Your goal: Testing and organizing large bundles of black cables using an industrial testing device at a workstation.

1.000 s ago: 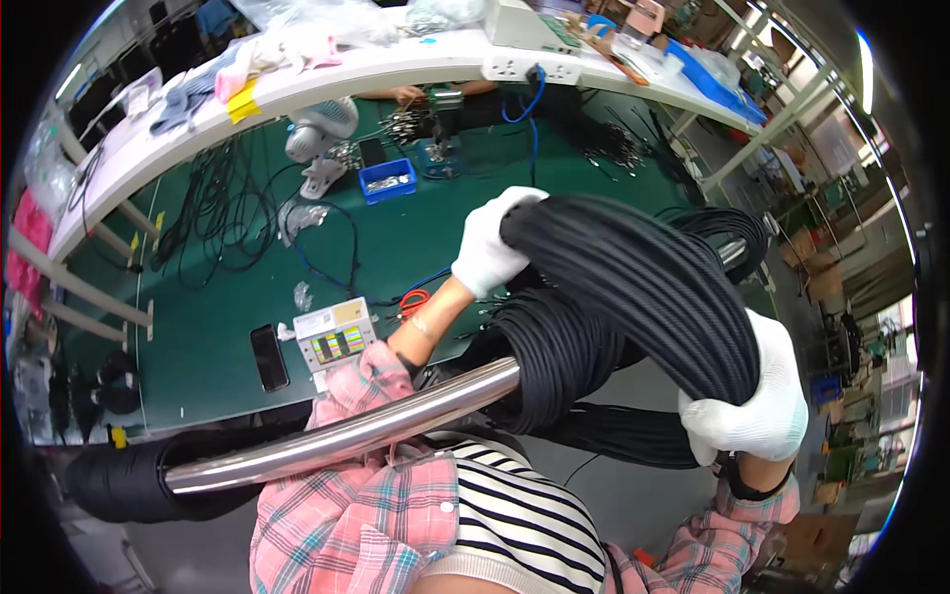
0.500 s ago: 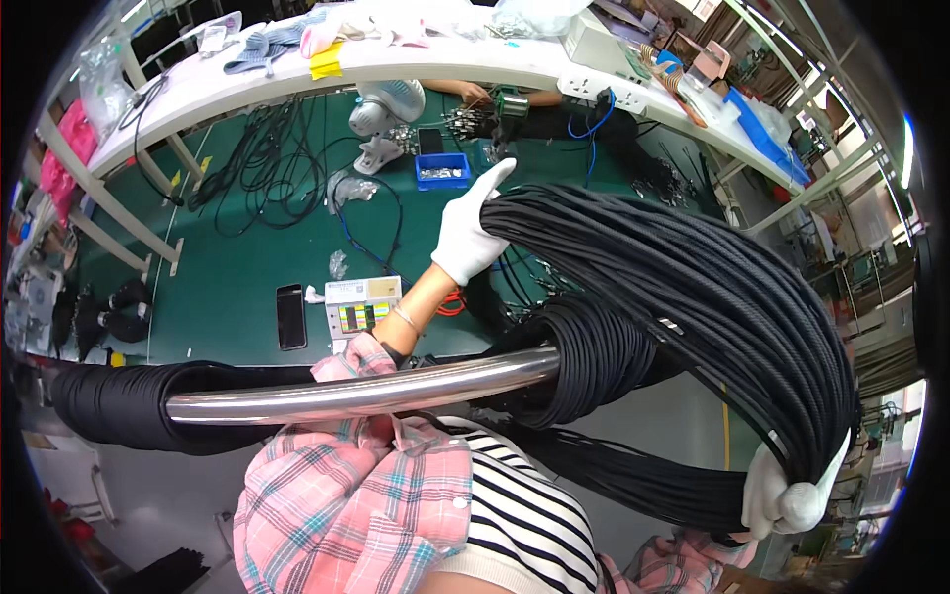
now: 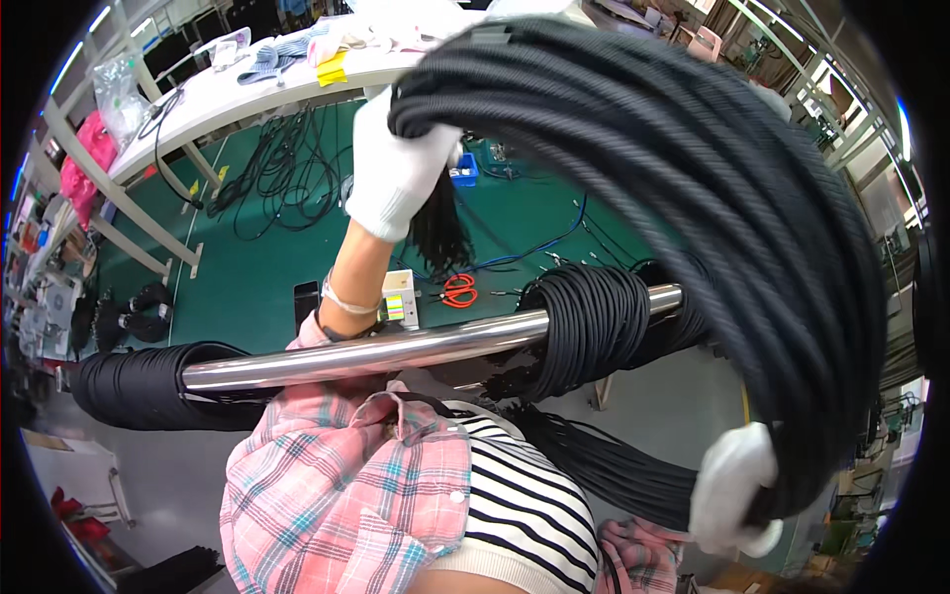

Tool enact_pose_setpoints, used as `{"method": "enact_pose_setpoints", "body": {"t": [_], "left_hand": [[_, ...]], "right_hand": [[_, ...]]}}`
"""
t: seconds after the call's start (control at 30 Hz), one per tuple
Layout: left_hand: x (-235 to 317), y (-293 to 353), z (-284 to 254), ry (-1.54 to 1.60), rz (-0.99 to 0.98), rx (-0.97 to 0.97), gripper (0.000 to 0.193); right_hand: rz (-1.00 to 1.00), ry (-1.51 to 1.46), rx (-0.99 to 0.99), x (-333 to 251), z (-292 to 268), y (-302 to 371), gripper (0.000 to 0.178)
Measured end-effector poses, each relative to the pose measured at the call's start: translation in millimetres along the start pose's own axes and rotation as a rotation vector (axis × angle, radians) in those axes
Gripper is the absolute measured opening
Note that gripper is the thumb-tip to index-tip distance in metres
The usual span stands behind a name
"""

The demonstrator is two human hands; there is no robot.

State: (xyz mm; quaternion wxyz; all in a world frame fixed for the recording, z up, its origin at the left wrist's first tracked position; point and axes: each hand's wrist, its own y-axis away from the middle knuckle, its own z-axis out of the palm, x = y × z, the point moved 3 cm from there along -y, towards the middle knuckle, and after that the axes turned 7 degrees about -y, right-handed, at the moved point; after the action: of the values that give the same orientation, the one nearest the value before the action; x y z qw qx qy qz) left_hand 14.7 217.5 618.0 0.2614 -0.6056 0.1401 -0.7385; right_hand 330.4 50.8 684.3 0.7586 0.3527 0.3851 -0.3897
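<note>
A thick bundle of long black cables [image 3: 683, 139] arches from the upper middle down to the lower right, smeared by motion. My left hand [image 3: 401, 163], in a white glove, is closed round one end of it above the green bench; loose cable ends hang just below. At the lower right my right hand [image 3: 732, 485], also gloved in white, grips the bundle's other side, its fingers blurred. Beneath the arch, a shiny metal bar [image 3: 416, 351] runs across in front of me, with coils of black cable [image 3: 594, 327] hung over it.
Another black coil [image 3: 129, 386] sits on the bar's left end. On the green bench [image 3: 267, 247] lie tangled cables, red-handled scissors [image 3: 458, 290], a phone [image 3: 307, 305] and a blue bin [image 3: 463, 170]. A white shelf [image 3: 198, 109] crosses behind, holding cloths and bags.
My left hand has moved up and left, lifting its end of the cable bundle, which now arches higher. My right hand has shifted slightly left, still gripping the bundle.
</note>
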Motion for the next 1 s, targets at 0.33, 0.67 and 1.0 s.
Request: {"method": "enact_pose_setpoints", "body": {"t": [0.33,0.67,1.0], "left_hand": [[-31.8,113.0,7.3,-0.042,-0.657,-0.482,0.024],[-101.2,187.1,21.1,-0.233,-0.579,-0.911,0.029],[-120.0,235.3,68.2,-0.336,-0.342,-1.399,0.030]], "right_hand": [[1.280,0.897,-2.850,131.7,-19.3,-53.2,0.042],[2.063,-0.101,-4.148,105.4,-93.8,-123.0,0.037],[1.362,-0.886,-4.100,153.6,-125.8,-150.9,0.052]]}}
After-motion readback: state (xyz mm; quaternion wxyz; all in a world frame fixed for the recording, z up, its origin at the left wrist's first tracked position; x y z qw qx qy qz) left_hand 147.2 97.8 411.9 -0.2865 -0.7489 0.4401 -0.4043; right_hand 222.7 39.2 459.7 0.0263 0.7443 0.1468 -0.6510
